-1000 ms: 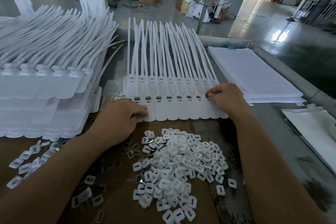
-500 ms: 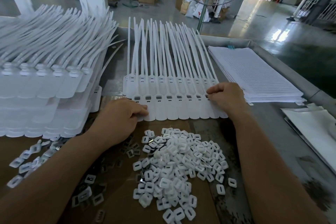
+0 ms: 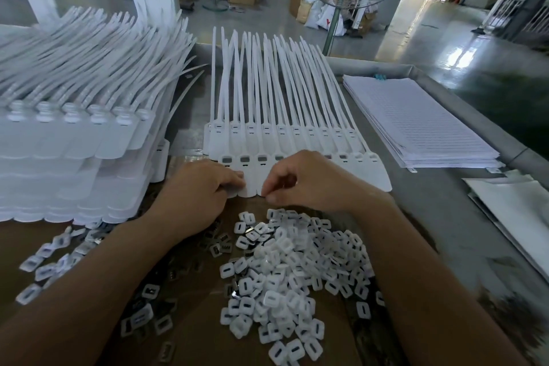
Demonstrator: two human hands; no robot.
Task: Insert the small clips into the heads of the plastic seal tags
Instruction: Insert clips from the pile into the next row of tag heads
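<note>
A row of white seal tags lies flat in front of me, heads with open slots toward me and tails fanning away. My left hand holds the left end of the row, fingertips on top of the end tag. My right hand sits over the middle of the row with fingers curled, thumb and forefinger pinched at the tags' near edge. I cannot tell whether a clip is between them. A heap of small white clips lies on brown cardboard just below both hands.
A tall stack of finished tags fills the left side. More clips are scattered at the lower left. A pile of lined white sheets lies to the right and another white sheet at the far right. The metal table rim runs behind.
My right hand has slid left from the right end of the row to its middle and curled its fingers at the near edge. My left hand has stayed in place.
</note>
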